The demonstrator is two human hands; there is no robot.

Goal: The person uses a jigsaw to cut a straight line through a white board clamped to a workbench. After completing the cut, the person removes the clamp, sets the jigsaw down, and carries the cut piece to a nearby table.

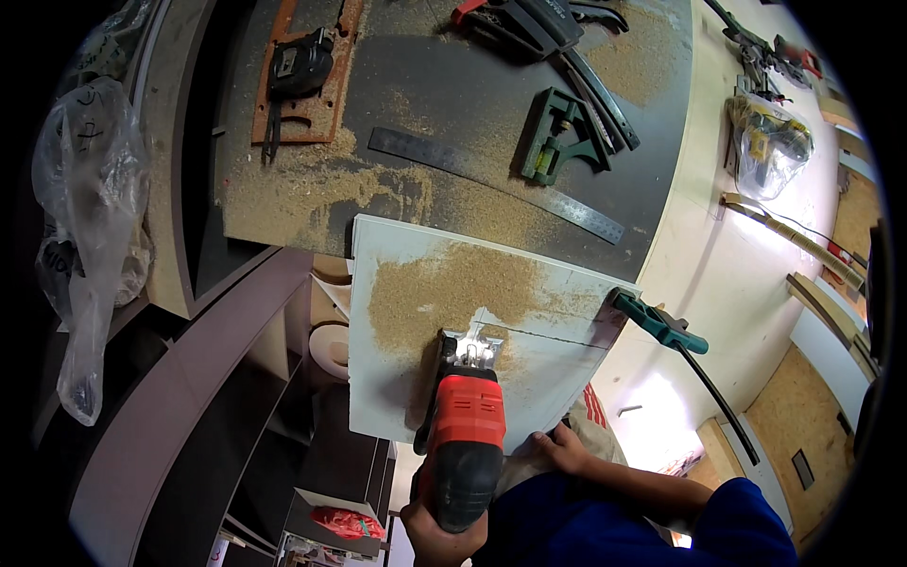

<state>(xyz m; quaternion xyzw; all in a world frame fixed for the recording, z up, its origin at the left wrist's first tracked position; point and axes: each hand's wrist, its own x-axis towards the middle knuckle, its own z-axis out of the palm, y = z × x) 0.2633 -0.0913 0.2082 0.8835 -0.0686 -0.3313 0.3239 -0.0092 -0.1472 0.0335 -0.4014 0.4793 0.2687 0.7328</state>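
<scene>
My left hand [444,539] is wrapped round the rear of a red and black jigsaw [472,416]. The metal base of the jigsaw rests on a white board [397,397], beside a dark line drawn across it. Sawdust [453,288] covers much of the board's upper face. At the board's near right edge lies my right hand [564,452], over beige cloth, with its fingers loosely extended and no tool in them. A green-handled clamp [666,326] sits on the board's right corner.
Beyond the board, a dark worktop [425,85] carries a steel ruler [491,184], a green combination square [557,142], a black clamp [524,28] and a tape measure [300,64]. Plastic bags [90,189] hang at left. Dark shelving [217,425] stands below them.
</scene>
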